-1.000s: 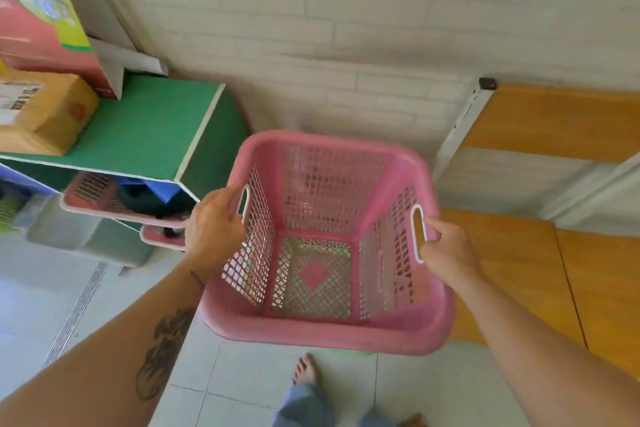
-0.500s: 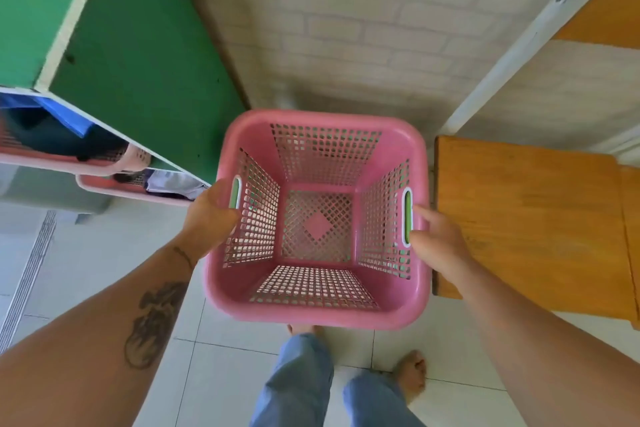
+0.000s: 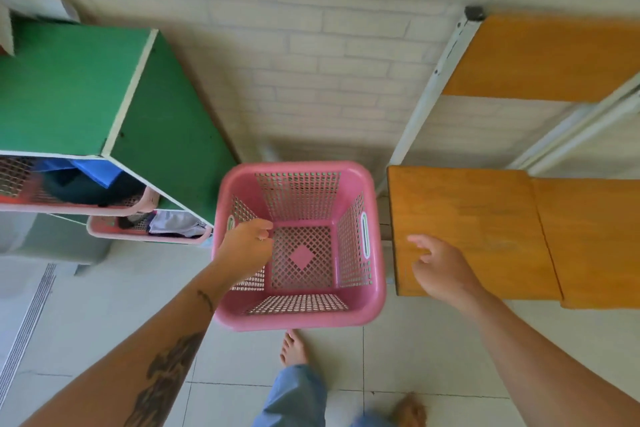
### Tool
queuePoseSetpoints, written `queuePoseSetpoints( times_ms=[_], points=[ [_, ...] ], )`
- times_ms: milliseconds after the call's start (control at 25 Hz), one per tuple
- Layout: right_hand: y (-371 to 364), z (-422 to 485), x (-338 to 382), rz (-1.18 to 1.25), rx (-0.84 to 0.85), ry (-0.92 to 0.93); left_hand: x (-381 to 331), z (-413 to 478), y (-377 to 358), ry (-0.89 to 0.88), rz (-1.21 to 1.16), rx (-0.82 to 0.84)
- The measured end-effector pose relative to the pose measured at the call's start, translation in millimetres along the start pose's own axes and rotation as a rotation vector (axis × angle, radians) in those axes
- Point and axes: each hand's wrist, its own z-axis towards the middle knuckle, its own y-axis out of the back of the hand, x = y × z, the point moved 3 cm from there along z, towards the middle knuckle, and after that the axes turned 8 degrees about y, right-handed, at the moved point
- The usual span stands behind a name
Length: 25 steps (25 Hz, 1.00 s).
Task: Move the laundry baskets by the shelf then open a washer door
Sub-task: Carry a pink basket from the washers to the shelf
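Two bare feet [image 3: 294, 347] in blue jeans stand on the pale tiled floor [image 3: 104, 322] at the bottom of the view. Just beyond them sits the empty pink perforated plastic laundry basket [image 3: 301, 317], upright on the floor, between the green cabinet and the wooden shelf and close to the wall. The left hand [image 3: 246, 250], on a tattooed forearm, hangs over the basket's left rim beside its handle slot, fingers loosely curled and gripping nothing. The right hand [image 3: 441, 269] hovers to the right of the basket, over the near corner of the orange wooden shelf board [image 3: 467, 218], fingers spread and empty, clear of the basket's right handle.

To the left, the green-painted wooden cabinet [image 3: 79, 90] has two more pink laundry baskets [image 3: 145, 232] holding clothes, poking out of its lower compartments. To the right, a white metal shelf frame [image 3: 429, 94] carries a second orange board higher up. Farthest back runs a whitewashed brick wall [image 3: 311, 45].
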Motion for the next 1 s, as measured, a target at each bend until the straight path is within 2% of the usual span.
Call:
queuePoseSetpoints(
  times_ms=[280, 400, 520, 800, 1000],
  points=[
    [132.9, -117.6, -60.7, -0.086, -0.217, 0.133, -141.0, -121.9, -34.7, -0.287, 0.059, -0.017],
    [195.4, -185.9, -119.6, -0.090, -0.343, 0.141, -206.6, -189.5, -87.5, -0.455, 0.098, -0.022],
    [253.7, -262.9, -187.7, -0.082, -0.489, 0.128, -270.8, -260.7, -151.0, -0.538, 0.069, -0.005],
    [364.2, -434.6, -343.7, -0.025, -0.769, -0.053, -421.5, -419.1, -310.2, -0.825, 0.201, 0.162],
    [417.5, -513.0, -441.0, -0.022, -0.930, -0.225, -518.9, -487.8, -421.7, -1.024, 0.320, 0.262]
  ],
)
